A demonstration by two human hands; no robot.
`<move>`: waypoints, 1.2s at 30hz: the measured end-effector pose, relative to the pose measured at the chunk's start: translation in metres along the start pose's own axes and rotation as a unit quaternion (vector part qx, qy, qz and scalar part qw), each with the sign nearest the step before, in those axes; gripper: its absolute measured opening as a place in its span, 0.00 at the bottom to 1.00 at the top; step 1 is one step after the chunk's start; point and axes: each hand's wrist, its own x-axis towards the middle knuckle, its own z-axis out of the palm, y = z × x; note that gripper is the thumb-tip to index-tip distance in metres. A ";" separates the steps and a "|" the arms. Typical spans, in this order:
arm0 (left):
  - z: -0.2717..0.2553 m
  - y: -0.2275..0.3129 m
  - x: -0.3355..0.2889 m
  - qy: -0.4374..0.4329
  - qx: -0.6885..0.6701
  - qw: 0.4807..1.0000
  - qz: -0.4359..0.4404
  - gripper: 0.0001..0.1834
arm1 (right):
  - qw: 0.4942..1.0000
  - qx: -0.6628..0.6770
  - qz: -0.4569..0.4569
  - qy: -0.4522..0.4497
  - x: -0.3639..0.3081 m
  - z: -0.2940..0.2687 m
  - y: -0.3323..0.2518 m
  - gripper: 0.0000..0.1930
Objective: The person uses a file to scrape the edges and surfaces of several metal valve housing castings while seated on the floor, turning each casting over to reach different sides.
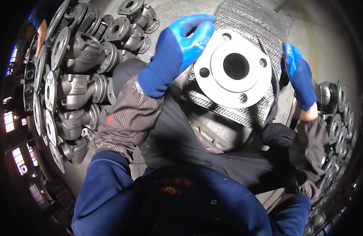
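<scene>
A pale round metal flange (215,84) with a large central bore and several bolt holes faces up in front of me. Its casting body underneath is mostly hidden. My left hand (191,39), in a blue coated glove, is at the flange's upper left edge. Its thumb and forefinger curve with a gap between them, and nothing shows in it; whether it touches the rim I cannot tell. My right hand (299,72), gloved alike, is apart from the flange on the right, fingers extended. A dark shape beside its palm is too shadowed to name.
Under the flange lies a textured metal plate (248,17), with a black cable (275,84) along its right side. Grey flanged valve bodies (77,88) are stacked on the left. More castings (335,126) stand at right. Another person's arm (41,35) shows at far upper left.
</scene>
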 end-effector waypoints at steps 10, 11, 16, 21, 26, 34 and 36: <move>0.018 -0.031 0.012 -0.091 -0.040 0.994 -0.039 0.23 | 0.972 -0.053 -0.224 -0.037 -0.049 -0.057 -0.152 0.14; 0.018 -0.030 0.012 -0.079 -0.027 0.996 -0.029 0.25 | 0.972 -0.053 -0.225 -0.037 -0.048 -0.057 -0.153 0.14; 0.014 -0.035 0.010 -0.077 -0.066 0.993 -0.062 0.25 | 0.952 -0.158 -0.242 -0.101 -0.041 -0.049 -0.160 0.14; 0.023 -0.035 0.011 -0.055 -0.068 0.996 -0.021 0.23 | 0.926 -0.240 -0.262 -0.130 -0.037 -0.056 -0.169 0.10; 0.020 -0.035 0.006 -0.056 -0.084 0.994 -0.042 0.20 | 0.935 -0.219 -0.226 -0.161 -0.033 -0.044 -0.183 0.04; 0.025 -0.036 0.006 -0.042 -0.089 0.995 -0.023 0.19 | 0.955 -0.112 -0.196 -0.195 -0.022 -0.032 -0.181 0.05; 0.022 -0.040 0.009 -0.056 -0.022 0.998 0.023 0.19 | 0.950 -0.135 -0.202 -0.196 -0.020 -0.035 -0.185 0.05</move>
